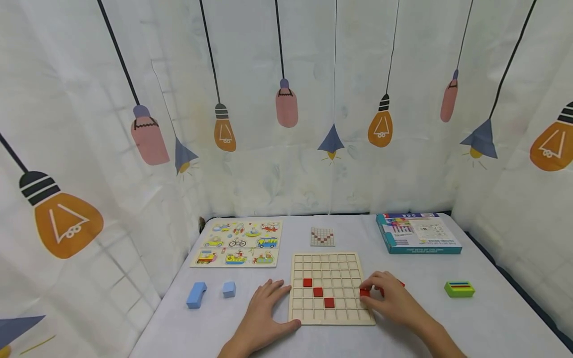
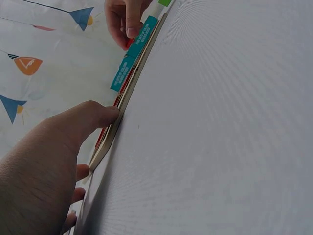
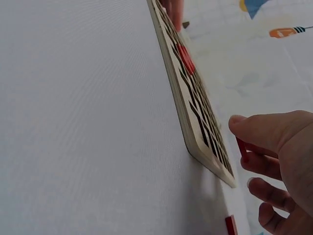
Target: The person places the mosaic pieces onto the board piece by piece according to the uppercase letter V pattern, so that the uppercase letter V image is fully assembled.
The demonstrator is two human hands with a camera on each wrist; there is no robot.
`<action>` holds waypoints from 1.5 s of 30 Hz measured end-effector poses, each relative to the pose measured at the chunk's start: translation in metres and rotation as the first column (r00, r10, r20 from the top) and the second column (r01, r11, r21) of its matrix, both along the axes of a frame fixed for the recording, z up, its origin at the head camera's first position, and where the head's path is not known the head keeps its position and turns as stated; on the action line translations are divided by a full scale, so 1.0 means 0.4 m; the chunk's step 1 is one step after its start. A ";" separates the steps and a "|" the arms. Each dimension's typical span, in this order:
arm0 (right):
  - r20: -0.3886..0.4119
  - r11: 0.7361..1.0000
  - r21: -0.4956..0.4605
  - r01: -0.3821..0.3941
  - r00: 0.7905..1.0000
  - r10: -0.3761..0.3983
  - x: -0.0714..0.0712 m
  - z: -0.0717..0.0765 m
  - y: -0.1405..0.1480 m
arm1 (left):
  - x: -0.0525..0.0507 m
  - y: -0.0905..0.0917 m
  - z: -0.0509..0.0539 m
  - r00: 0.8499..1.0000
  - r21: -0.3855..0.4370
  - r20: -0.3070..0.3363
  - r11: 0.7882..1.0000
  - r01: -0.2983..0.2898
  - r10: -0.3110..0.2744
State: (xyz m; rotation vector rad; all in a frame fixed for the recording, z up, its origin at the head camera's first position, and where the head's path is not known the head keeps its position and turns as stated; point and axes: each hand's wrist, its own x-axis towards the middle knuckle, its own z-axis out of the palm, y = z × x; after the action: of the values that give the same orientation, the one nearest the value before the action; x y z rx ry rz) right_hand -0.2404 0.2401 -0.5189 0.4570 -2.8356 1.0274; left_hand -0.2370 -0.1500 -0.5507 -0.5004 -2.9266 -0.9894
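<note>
A wooden grid board (image 1: 344,273) lies flat on the table, with red square tiles (image 1: 318,292) set in a diagonal in three of its cells. My left hand (image 1: 264,318) rests at the board's left side, fingers spread and fairly straight, thumb on the near left corner; the left wrist view shows the thumb (image 2: 105,116) on the board's edge. Over the right edge, my right hand (image 1: 394,301) pinches a red tile (image 3: 241,148) between thumb and fingers, raised off the board. Another red tile (image 3: 231,225) lies on the table beside the board, mostly behind the right hand in the head view.
Behind the board lies a small pattern card (image 1: 322,237). A picture puzzle board (image 1: 241,243) and blue blocks (image 1: 196,295) are at the left. To the right are a teal game box (image 1: 418,233) and a green block stack (image 1: 459,289). Printed curtains surround the white table (image 1: 170,338).
</note>
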 end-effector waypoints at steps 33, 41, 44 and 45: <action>-0.088 0.997 -0.040 -0.065 0.994 0.061 -0.119 0.003 -0.208 | -0.003 0.001 0.000 1.000 0.004 -0.010 1.000 0.004 -0.004; -0.089 0.995 -0.036 -0.089 0.992 0.085 -0.141 0.012 -0.253 | -0.004 0.001 0.001 1.000 0.007 -0.006 1.000 0.008 -0.008; -0.107 0.995 -0.028 -0.098 0.990 0.095 -0.147 0.012 -0.274 | -0.005 0.000 0.001 1.000 0.007 0.002 1.000 0.007 -0.007; -0.110 0.995 -0.023 -0.099 0.989 0.096 -0.150 0.010 -0.281 | -0.004 -0.001 0.002 1.000 0.005 0.004 1.000 0.007 -0.007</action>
State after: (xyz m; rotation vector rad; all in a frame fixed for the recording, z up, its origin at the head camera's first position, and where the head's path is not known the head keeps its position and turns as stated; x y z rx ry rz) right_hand -0.3004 0.1275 -0.5147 0.6348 -2.7234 1.0240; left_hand -0.2388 -0.1502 -0.5500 -0.5088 -2.9267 -0.9998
